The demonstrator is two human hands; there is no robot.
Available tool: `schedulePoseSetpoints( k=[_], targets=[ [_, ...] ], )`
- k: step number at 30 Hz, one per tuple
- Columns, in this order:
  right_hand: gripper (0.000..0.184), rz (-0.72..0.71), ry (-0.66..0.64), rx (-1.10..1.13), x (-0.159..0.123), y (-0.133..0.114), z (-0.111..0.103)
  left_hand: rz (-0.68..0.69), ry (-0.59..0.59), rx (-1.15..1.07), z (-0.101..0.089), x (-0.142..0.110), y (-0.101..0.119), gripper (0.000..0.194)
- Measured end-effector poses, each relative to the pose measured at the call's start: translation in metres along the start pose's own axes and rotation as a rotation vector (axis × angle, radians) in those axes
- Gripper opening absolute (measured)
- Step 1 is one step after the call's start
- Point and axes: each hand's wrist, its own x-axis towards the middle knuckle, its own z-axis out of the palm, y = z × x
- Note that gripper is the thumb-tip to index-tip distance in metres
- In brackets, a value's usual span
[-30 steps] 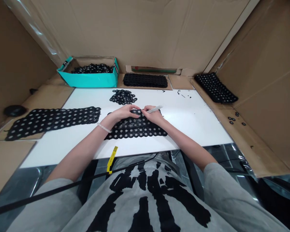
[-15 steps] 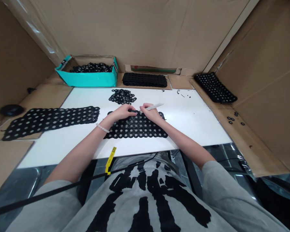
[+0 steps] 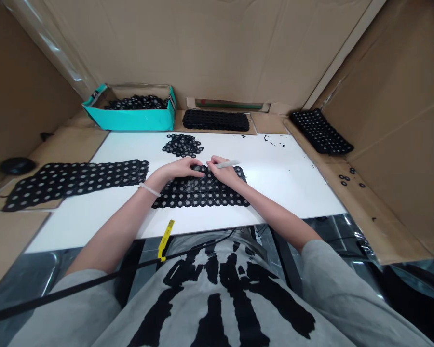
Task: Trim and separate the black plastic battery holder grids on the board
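My left hand (image 3: pixel 180 169) lies with its fingertips on the upper edge of a black sheet of holed rings (image 3: pixel 200 195), holding nothing I can make out. My right hand (image 3: pixel 224 172) rests on the same sheet, close to the left fingertips, and grips a white marker (image 3: pixel 227 165) that points to the right. A loose pile of black rings (image 3: pixel 183 145) sits just beyond my left hand. To the left lies a longer black ringed strip (image 3: pixel 75 184). A white beaded bracelet (image 3: pixel 149 189) circles my left wrist.
A teal box (image 3: pixel 130 120) of black rings stands at the back left, beside a black ringed mat (image 3: pixel 216 120) on cardboard. Another mat (image 3: pixel 321 131) lies at right. The white board (image 3: pixel 282 185) sits within cardboard walls (image 3: pixel 217 43); a yellow tag (image 3: pixel 165 246) hangs at its front edge.
My right hand has shifted left, closer to my left fingertips, and the marker now lies flatter. The sheet's lower edge reaches slightly further left.
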Motion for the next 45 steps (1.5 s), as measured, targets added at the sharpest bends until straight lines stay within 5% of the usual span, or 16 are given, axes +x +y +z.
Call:
schedulePoseSetpoints(
  k=[5, 12, 19, 30, 45],
  targets=[
    [0.031, 0.089, -0.069, 0.065, -0.003, 0.003, -0.004, -0.015, 0.084, 0.114, 0.006, 0.001, 0.001, 0.051],
    [0.029, 0.034, -0.081, 0.007, -0.007, -0.001, 0.0, -0.074, 0.109, -0.108, 0.011, 0.003, -0.001, 0.05],
    [0.027, -0.044, -0.043, -0.155, -0.005, -0.007, 0.004, -0.121, 0.068, -0.275, 0.005, 0.003, 0.002, 0.058],
    [0.028, 0.121, -0.163, 0.028, -0.002, -0.006, -0.03, -0.003, 0.018, 0.094, 0.006, -0.002, 0.011, 0.044],
    [0.03, 0.106, -0.092, 0.041, -0.007, -0.008, -0.02, -0.072, -0.053, -0.159, 0.009, -0.005, 0.017, 0.036]
  ],
)
